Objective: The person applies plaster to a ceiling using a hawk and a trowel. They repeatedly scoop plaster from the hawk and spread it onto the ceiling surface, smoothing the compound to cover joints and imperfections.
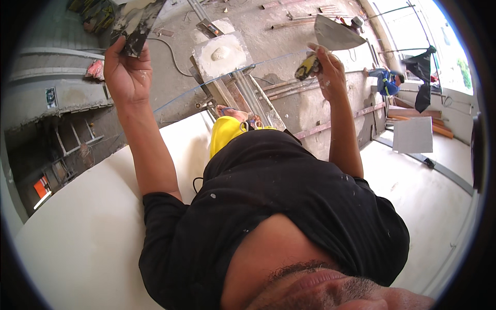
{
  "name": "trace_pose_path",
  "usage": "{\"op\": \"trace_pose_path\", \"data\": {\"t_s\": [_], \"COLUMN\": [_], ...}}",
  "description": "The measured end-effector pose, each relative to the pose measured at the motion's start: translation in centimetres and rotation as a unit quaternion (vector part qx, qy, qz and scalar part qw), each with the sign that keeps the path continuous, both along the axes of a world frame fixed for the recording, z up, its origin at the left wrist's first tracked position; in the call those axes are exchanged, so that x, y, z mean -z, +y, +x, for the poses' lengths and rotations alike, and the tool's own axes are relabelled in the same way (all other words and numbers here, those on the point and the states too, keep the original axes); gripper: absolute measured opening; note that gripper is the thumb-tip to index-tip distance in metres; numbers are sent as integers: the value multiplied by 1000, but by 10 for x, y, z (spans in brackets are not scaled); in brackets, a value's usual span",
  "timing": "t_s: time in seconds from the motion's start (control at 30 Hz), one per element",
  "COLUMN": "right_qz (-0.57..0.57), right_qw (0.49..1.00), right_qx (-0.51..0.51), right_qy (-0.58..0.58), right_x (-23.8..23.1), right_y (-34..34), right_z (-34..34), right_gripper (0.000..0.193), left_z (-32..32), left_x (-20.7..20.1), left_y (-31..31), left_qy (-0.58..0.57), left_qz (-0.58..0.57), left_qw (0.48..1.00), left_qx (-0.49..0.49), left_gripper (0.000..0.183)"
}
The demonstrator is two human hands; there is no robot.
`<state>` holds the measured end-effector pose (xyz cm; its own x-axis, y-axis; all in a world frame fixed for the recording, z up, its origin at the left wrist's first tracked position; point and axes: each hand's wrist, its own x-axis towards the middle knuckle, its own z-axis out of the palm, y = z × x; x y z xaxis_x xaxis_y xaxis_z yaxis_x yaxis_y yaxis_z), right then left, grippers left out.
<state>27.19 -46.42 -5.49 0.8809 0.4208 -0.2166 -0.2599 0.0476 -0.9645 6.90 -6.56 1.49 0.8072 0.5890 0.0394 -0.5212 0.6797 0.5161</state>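
My left hand (128,72) is raised at the upper left, its fingers closed round the lower end of a dark flat plate (138,26) smeared with pale putty; the plate's far end runs toward the frame's edge. Across from it, my right hand (329,70) grips a wide putty knife (338,35) by its worn yellow and black handle (308,67). The knife's broad grey blade points up and away from my fingers. Between the hands, lower down, lies a pale board (223,62) with a mound of putty (221,52) on it.
Metal rails (256,101) and planks lie below, by my feet. A blue line (188,90) crosses between my arms. White panels (88,222) flank me on both sides. Another person in blue (386,80) is at the right, near hanging black plastic (421,77). A metal frame (77,135) stands left.
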Motion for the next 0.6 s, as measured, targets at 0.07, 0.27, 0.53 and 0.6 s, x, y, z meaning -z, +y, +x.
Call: {"op": "trace_pose_path", "data": {"t_s": [0.07,0.27,0.53,0.6], "right_qz": [-19,-61,-97,-106], "right_qw": [999,989,967,963], "right_qx": [31,132,232,244], "right_qy": [-11,-16,40,46], "right_x": [6,20,44,38], "right_y": [-37,-126,-210,-202], "right_z": [-4,-39,-71,-79], "right_gripper": [47,45,43,44], "left_z": [9,29,35,36], "left_x": [0,22,57,73], "left_y": [-26,-72,-114,-121], "left_qy": [15,78,98,130], "left_qz": [-16,-44,-44,-53], "left_qw": [1000,992,975,970], "left_qx": [1,87,195,201], "left_gripper": [17,18,33,34]}}
